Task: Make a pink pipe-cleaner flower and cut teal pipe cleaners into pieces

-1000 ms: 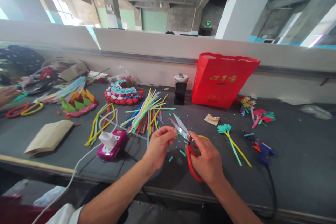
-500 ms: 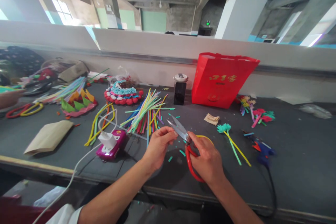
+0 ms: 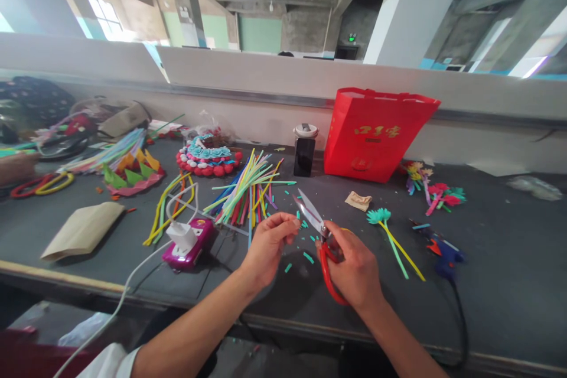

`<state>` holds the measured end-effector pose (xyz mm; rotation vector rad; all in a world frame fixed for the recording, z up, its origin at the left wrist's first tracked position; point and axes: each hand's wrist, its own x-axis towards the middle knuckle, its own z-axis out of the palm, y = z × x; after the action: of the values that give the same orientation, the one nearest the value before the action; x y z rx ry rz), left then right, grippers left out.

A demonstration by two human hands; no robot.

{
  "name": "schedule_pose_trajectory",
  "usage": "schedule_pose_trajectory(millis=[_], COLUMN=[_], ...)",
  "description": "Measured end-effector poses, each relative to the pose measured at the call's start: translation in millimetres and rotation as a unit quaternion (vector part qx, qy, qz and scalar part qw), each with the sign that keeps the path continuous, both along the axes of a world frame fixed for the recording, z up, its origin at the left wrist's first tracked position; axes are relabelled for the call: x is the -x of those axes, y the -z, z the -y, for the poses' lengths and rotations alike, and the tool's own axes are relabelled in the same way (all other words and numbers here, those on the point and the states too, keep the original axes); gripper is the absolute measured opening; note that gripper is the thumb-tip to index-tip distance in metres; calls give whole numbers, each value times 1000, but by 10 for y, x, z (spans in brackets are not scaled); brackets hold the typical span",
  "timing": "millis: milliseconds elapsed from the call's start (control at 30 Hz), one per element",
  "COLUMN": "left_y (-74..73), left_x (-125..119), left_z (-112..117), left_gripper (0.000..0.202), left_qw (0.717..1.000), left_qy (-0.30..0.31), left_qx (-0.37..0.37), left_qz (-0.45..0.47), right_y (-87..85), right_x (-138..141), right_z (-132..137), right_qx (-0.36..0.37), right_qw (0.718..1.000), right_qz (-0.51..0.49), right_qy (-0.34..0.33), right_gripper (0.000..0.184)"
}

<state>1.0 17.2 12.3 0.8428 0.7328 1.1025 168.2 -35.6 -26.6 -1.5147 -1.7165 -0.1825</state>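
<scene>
R hand (image 3: 357, 269) grips scissors (image 3: 325, 229) by handles (image 3: 325, 266) (best spot imo, prob stiff), blades (image 3: 312, 211) past fingers; L hand (image 3: 269, 248) pinched, can't tell on what.

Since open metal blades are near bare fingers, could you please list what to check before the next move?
1. Red-handled metal scissors held in the bare right hand: ok.
2. Bare left hand apart from their pointed blades: ok, a gap shows.
3. Its fingertips pinching something: cannot tell.
4. Black tabletop free of small green scraps: not ok.
5. Blue plastic glue gun apart from both hands: ok.
</scene>
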Motion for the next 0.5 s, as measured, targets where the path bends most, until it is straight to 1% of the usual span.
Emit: schedule_pose_trajectory(millis=[133, 500], left_y=[7, 10], left_x=[-4, -9], left_z=[0, 9], left_gripper=[13, 14], left_qw=[1000, 1000], left_qy=[-2, -12], left_qx=[0, 1], left_qz=[5, -4], right_y=[15, 28], right_x=[16, 12], right_z=[12, 8], right_qx=[-5, -26], right_qw=[999, 998], right_qz=[48, 53], right_qy=[7, 3], right_gripper=[39, 38])
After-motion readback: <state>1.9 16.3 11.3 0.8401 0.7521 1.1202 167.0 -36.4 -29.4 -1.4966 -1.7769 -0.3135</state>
